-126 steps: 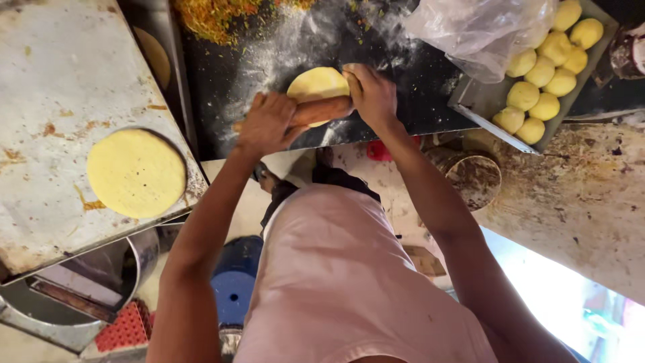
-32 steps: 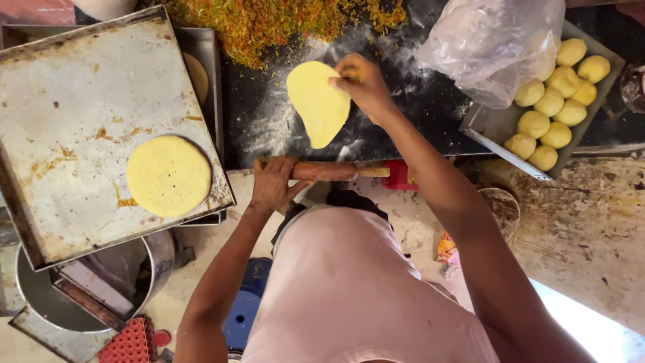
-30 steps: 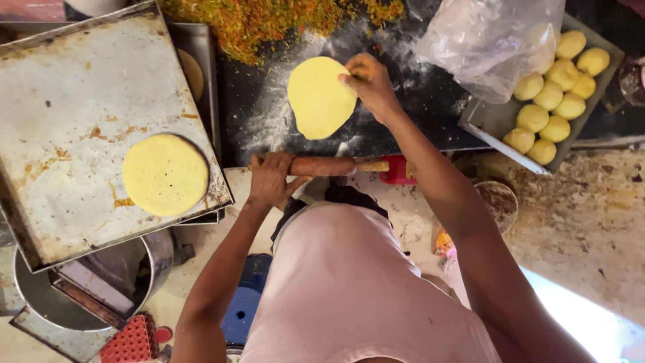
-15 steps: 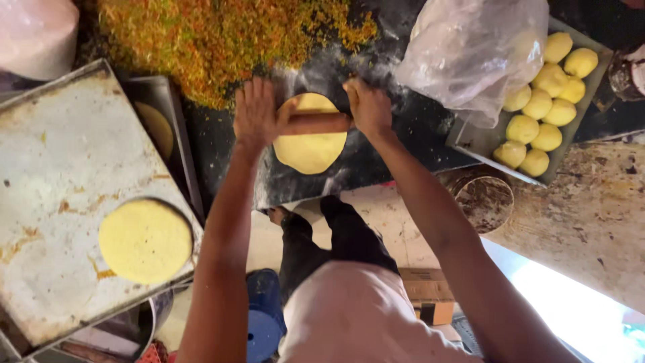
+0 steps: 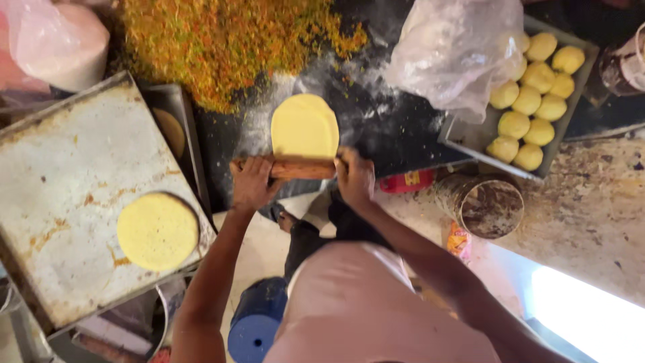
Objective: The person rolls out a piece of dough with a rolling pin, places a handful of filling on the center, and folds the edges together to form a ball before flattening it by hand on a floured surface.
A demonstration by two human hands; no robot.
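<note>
On the dark, flour-dusted worktop (image 5: pixel 390 128), a wooden rolling pin (image 5: pixel 302 168) lay crosswise at the near edge of a flat yellow dough disc (image 5: pixel 305 126). The pin's long axis ran left to right across the view, roughly parallel to the counter's front edge. The left hand (image 5: pixel 252 183) was curled over the pin's left end; the right hand (image 5: pixel 355 176) was pressed over its right end, fingers closed on the wood. Both palms bore down, one at each end, the bare middle of the pin showing between them.

The disc lay directly beyond the pin, away from the body, its near rim under or touching the roller; which of the two could not be told. The disc was slightly oval, its longer axis running away from the person, at right angles to the pin. Neither hand was nearer to it: it sat about midway between them.

To the left, a battered metal sheet (image 5: pixel 60 168) carried one finished rolled round (image 5: pixel 158 230), well apart from the hands. A heap of orange and green shredded mix (image 5: pixel 228 40) lay beyond the disc. To the right, a tray (image 5: pixel 470 138) held yellow dough balls (image 5: pixel 531 101), partly under a crumpled clear plastic bag (image 5: pixel 457 54). A round tin (image 5: pixel 480 205) stood just beside the tray's near corner.
</note>
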